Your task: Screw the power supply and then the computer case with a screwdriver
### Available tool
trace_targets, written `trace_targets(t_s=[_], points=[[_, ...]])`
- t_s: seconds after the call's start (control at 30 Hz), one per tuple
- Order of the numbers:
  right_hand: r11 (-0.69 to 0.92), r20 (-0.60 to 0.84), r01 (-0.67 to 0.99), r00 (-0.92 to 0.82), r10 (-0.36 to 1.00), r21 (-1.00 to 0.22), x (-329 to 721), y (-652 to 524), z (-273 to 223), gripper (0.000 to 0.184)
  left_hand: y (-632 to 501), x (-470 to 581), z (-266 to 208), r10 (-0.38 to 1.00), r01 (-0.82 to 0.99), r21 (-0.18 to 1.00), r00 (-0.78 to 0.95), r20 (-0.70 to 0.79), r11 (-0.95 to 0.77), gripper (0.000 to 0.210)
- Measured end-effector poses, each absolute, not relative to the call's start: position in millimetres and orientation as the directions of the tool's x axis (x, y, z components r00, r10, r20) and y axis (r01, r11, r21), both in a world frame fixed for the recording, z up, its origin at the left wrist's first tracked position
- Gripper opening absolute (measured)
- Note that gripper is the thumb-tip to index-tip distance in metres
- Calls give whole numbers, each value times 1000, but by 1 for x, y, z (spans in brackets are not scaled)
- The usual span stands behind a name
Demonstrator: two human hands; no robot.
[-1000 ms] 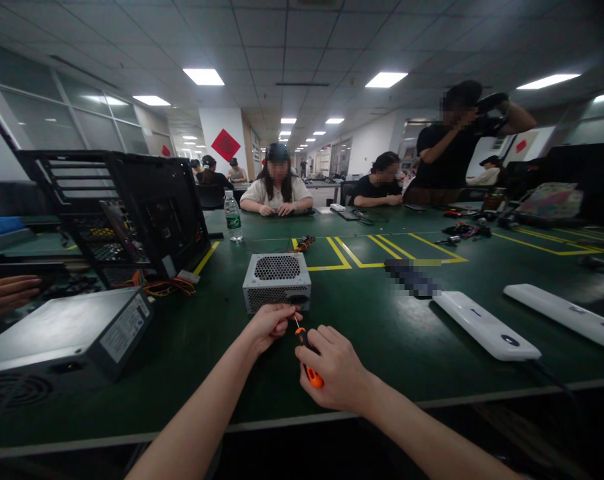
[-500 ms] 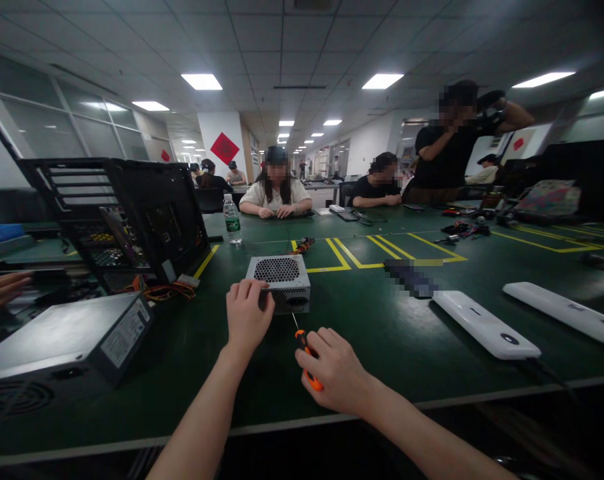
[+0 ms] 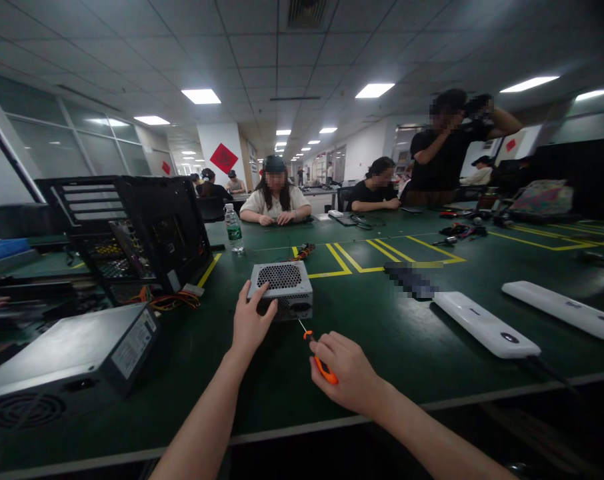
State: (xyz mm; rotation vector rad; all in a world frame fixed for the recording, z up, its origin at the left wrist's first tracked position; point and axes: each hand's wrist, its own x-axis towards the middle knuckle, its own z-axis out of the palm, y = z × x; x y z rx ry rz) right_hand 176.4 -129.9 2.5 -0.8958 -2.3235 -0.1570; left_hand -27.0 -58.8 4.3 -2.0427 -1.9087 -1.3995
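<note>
A grey computer power supply (image 3: pixel 306 288) with a honeycomb grille on top sits on the green table. My left hand (image 3: pixel 251 320) lies against its left front corner, fingers spread, with the index finger over the top edge and the thumb at the front face. An orange and black screwdriver (image 3: pixel 327 370) is gripped in my right hand (image 3: pixel 349 373). Its thin shaft points up and left, the tip close to the lower front of the power supply; I cannot tell whether it touches.
A larger power supply (image 3: pixel 67 347) lies at the left, before an open black computer case (image 3: pixel 167 233) with loose cables. A water bottle (image 3: pixel 234 230) stands behind. White devices (image 3: pixel 485 323) lie at the right. A person (image 3: pixel 275 197) sits opposite.
The fingers of my left hand have spread apart on the power supply. My right hand and the screwdriver have shifted slightly right. The whole view has tilted up a little.
</note>
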Motion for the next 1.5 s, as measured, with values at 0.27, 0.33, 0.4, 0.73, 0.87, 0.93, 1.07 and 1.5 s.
trace_targets(t_s=[0.27, 0.33, 0.4, 0.73, 0.87, 0.93, 1.07, 1.5], points=[[750, 440, 650, -713, 546, 121, 179, -135, 6, 11, -57, -30, 3, 746, 848, 453, -110, 657, -275, 42], [745, 407, 646, -733, 545, 165, 178, -136, 11, 11, -57, -28, 2, 734, 864, 422, -97, 672, -273, 42], [748, 371, 621, -768, 522, 235, 175, -137, 15, 11, -57, -27, 2, 722, 881, 392, -90, 686, -263, 43], [684, 492, 725, -570, 658, -74, 176, -147, 8, 19, -64, -9, 8, 660, 962, 227, -71, 748, -154, 46], [588, 549, 695, -326, 770, -413, 171, -151, 7, 31, -66, -2, 10, 655, 959, 115, 87, 750, -260, 48], [512, 516, 648, -207, 831, -563, 167, -152, 6, 26, -66, 0, 10, 659, 954, 87, 130, 741, -286, 49], [496, 519, 618, -161, 840, -611, 160, -153, 2, 19, -65, 2, 8, 664, 958, 73, 137, 736, -278, 52], [525, 547, 754, -266, 794, -395, 157, -154, 17, 20, -60, 11, 4, 649, 972, 69, 95, 755, -223, 61]])
